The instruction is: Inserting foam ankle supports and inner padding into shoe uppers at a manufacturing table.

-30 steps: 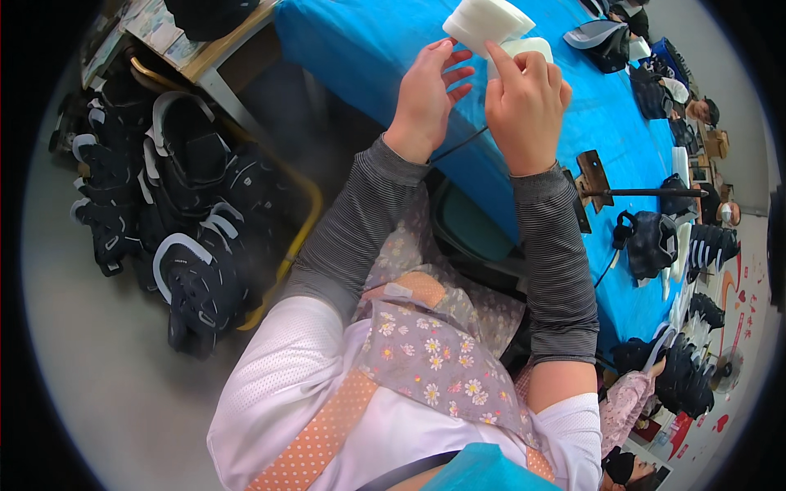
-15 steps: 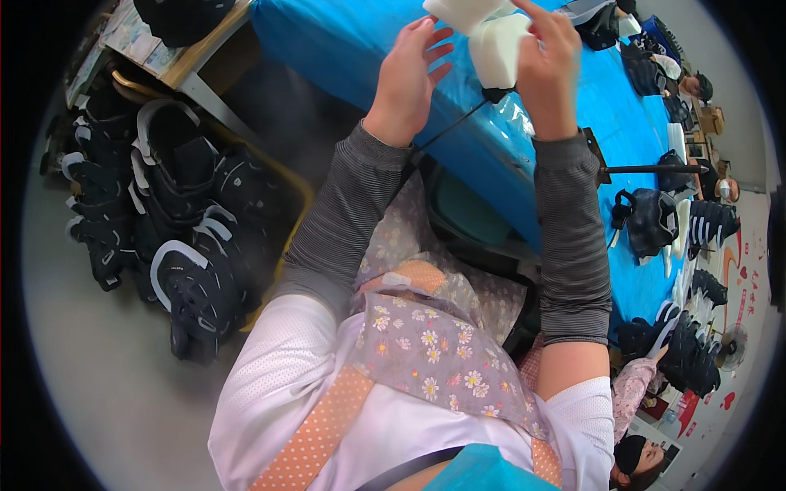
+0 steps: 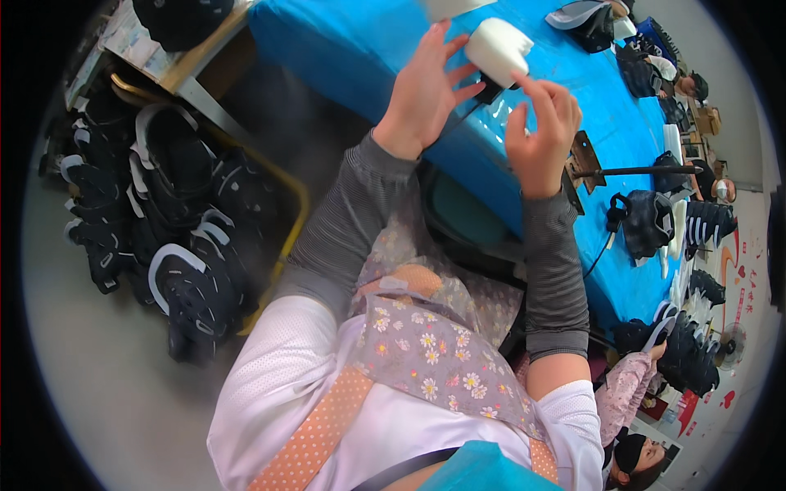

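My two hands are raised over the blue table [image 3: 352, 49]. Between them is a white, blocky sole piece [image 3: 497, 47]. My left hand [image 3: 422, 90] has its fingers spread, their tips against the piece's left side. My right hand [image 3: 542, 131] is just to the right and lower, its index fingertip at the piece's lower edge. Something small and black [image 3: 490, 87] shows right under the piece, and a thin dark cord runs down from it. A second white piece [image 3: 449, 6] is cut off by the top edge. Grey sleeves cover both forearms.
A yellow-framed bin [image 3: 296, 196] of black shoes with white trim [image 3: 180, 270] stands on the floor to my left. A metal post stand [image 3: 591, 169] and more black shoes [image 3: 651, 221] sit on the table at right. A co-worker [image 3: 626, 393] sits at lower right.
Both hands have risen toward the top of the picture. The right hand has dropped slightly off the white piece, and the left hand's fingers have spread.
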The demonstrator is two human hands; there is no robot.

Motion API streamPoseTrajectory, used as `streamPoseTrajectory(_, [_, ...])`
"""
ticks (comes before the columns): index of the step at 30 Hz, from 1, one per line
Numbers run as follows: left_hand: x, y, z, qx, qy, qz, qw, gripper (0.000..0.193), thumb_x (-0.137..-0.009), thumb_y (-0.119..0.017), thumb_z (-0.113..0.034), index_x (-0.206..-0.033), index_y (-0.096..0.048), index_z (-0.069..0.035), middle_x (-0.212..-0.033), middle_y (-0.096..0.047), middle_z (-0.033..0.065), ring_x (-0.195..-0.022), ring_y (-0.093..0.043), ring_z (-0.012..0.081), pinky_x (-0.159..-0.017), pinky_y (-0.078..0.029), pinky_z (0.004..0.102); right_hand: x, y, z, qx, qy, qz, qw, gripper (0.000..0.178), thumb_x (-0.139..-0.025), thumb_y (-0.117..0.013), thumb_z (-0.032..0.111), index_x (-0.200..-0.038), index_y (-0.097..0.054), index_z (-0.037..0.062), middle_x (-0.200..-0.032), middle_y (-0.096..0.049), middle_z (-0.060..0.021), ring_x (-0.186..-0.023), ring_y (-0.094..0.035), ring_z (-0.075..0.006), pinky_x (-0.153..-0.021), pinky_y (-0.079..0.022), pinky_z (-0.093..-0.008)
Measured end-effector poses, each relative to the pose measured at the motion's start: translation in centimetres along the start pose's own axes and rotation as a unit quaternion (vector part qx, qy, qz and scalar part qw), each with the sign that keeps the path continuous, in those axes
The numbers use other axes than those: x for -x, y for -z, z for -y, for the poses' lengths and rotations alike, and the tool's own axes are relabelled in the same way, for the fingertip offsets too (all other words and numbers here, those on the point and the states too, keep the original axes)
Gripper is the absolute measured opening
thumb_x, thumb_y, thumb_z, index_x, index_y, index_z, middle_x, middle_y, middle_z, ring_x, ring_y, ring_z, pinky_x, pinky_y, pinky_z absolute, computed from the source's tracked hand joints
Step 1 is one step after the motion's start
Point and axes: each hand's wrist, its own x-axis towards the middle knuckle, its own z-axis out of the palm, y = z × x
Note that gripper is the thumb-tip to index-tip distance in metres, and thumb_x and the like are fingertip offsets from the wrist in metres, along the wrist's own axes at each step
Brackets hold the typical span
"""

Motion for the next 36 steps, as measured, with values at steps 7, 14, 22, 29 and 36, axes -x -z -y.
streamPoseTrajectory(7, [1.8, 4.7, 0.1, -0.012, 0.056, -0.1, 0.993, 0.054, -0.097, -0.038, -0.042, -0.136, -0.033, -0.006, -0.13, -0.04, 0.0099, -0.117, -0.044, 0.0322, -0.101, -0.034, 0.0474, -6.5, 8.7, 2.9, -0.81, -0.049, 0.037, 0.584, 0.077, -0.073, -0.035, 0.084, -0.045, -0.028, 0.0125, -0.044, -0.033, 0.0037, -0.041, -0.029, -0.0124, -0.113, -0.006, -0.055])
streamPoseTrajectory(14, [3.0, 6.2, 1.0, 0.069, 0.104, -0.122, 0.985, 0.042, -0.094, -0.047, -0.037, -0.12, -0.039, -0.004, -0.126, -0.041, 0.0139, -0.119, -0.045, 0.0377, -0.099, -0.037, 0.048, -8.6, 13.9, 2.7, -0.906, 0.106, 0.029, 0.409, 0.077, -0.064, -0.038, 0.089, -0.045, -0.028, 0.0148, -0.041, -0.03, 0.0051, -0.038, -0.031, -0.0114, -0.11, -0.009, -0.0609])
streamPoseTrajectory(22, [4.5, 5.5, 1.6, 0.006, 0.116, -0.162, 0.98, 0.037, -0.093, -0.047, -0.034, -0.117, -0.044, -0.007, -0.12, -0.048, 0.0076, -0.108, -0.05, 0.0248, -0.093, -0.041, 0.0396, -6.8, 15.5, 3.1, -0.907, 0.172, 0.043, 0.381, 0.087, -0.054, -0.018, 0.097, -0.047, -0.03, 0.0114, -0.044, -0.03, 0.0027, -0.039, -0.03, -0.0112, -0.109, -0.023, -0.0545])
streamPoseTrajectory(29, [9.5, 4.4, 4.4, -0.086, 0.179, -0.17, 0.965, 0.027, -0.092, -0.05, -0.031, -0.108, -0.053, -0.009, -0.106, -0.055, 0.0023, -0.093, -0.051, 0.0164, -0.084, -0.043, 0.0317, -5.4, 16.6, 2.9, -0.915, 0.135, 0.052, 0.376, 0.081, -0.06, -0.027, 0.094, -0.048, -0.021, 0.0145, -0.04, -0.028, 0.0049, -0.036, -0.027, -0.0109, -0.109, -0.016, -0.062])
streamPoseTrajectory(36, [12.3, 2.6, 6.0, -0.134, 0.232, -0.141, 0.953, 0.026, -0.091, -0.051, -0.027, -0.108, -0.055, -0.008, -0.104, -0.057, 0.0025, -0.091, -0.052, 0.0153, -0.083, -0.042, 0.0298, -4.1, 17.5, 2.2, -0.921, 0.146, 0.044, 0.358, 0.08, -0.059, -0.028, 0.095, -0.047, -0.022, 0.0153, -0.04, -0.03, 0.0052, -0.035, -0.027, -0.01, -0.109, -0.016, -0.0618])
